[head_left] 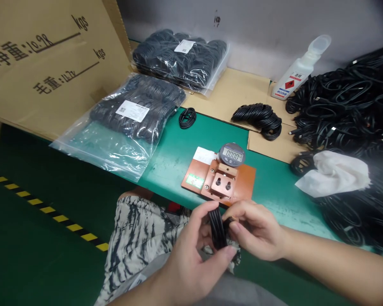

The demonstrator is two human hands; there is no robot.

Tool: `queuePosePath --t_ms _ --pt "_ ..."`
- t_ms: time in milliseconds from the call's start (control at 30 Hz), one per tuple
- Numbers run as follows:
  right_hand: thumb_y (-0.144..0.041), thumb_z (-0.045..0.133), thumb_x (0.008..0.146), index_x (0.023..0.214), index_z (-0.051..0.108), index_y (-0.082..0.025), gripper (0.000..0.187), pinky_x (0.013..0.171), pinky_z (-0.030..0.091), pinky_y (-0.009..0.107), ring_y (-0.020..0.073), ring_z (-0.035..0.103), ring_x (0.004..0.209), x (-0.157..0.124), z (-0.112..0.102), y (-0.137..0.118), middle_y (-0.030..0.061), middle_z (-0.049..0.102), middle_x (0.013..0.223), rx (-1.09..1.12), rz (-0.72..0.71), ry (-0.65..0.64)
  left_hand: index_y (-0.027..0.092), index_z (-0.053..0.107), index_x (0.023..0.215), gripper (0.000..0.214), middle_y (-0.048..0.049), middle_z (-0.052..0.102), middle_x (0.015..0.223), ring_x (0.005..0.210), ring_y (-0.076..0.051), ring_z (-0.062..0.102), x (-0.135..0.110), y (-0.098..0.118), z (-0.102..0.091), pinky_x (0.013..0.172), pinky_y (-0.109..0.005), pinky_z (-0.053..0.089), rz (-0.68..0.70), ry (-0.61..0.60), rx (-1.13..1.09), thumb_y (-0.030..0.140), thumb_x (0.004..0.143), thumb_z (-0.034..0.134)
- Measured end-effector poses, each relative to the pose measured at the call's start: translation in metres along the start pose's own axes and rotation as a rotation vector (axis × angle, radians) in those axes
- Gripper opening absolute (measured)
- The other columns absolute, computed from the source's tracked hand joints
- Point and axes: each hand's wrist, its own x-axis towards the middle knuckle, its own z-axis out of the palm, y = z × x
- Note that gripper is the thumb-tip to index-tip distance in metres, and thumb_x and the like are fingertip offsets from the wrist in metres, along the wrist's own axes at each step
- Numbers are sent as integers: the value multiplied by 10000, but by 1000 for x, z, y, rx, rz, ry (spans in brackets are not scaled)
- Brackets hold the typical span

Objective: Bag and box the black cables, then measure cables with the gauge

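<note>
A coiled black cable (217, 229) is held in front of my lap, just off the table's front edge. My left hand (196, 255) wraps round the coil, with fingers at its top and thumb at its bottom. Thumb and forefinger of my right hand (253, 229) pinch a black end of the same cable, beside the coil. Directly beyond my hands sits an orange-brown gauge fixture (222, 185) with a round digital dial indicator (231, 154); its display looks like zeros.
Bags of coiled cables (137, 110) (178, 55) lie beside a large cardboard box (57, 63). One small coil (187, 118) and a row of coils (258, 119) lie behind the gauge. Loose cables (347, 106), a white cloth (336, 172) and a solvent bottle (293, 76) are right.
</note>
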Motion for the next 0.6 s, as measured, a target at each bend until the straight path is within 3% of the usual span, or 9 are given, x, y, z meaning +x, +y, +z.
queuePosePath --t_ms 133,267,367,467,600 --pt "-101 481 910 1003 538 -179 134 402 349 175 81 461 405 -2 1 1 -55 518 566 98 63 2 415 393 1358 653 -21 589 1250 983 -156 700 2 -6 -2 813 -228 600 172 31 -38 92 854 653" --pt "-104 493 888 936 544 -184 107 415 365 178 85 474 433 -1 2 0 -41 529 584 128 68 -3 309 402 1405 753 -73 580 1181 995 -196 674 1 -11 -5 832 -274 599 525 15 235 36 766 693" --pt "-105 532 853 885 558 -183 88 423 364 182 83 461 447 1 2 -2 -39 526 583 72 55 16 211 431 1384 710 -112 568 1151 1038 -220 636 1 -12 -6 884 -320 580 692 27 453 7 757 696" --pt "-141 601 826 825 548 -191 73 419 359 179 78 446 447 2 2 -2 -49 515 568 53 17 31 198 437 1378 682 -121 546 1138 1012 -213 637 2 -10 -9 868 -332 589 772 -15 600 -22 774 666" --pt "-185 648 848 740 476 -208 204 402 319 186 68 391 428 -1 5 -2 -74 457 545 54 57 95 185 430 1389 706 -130 533 1162 1026 -211 619 3 -6 -13 870 -335 590 828 -33 641 -42 764 668"
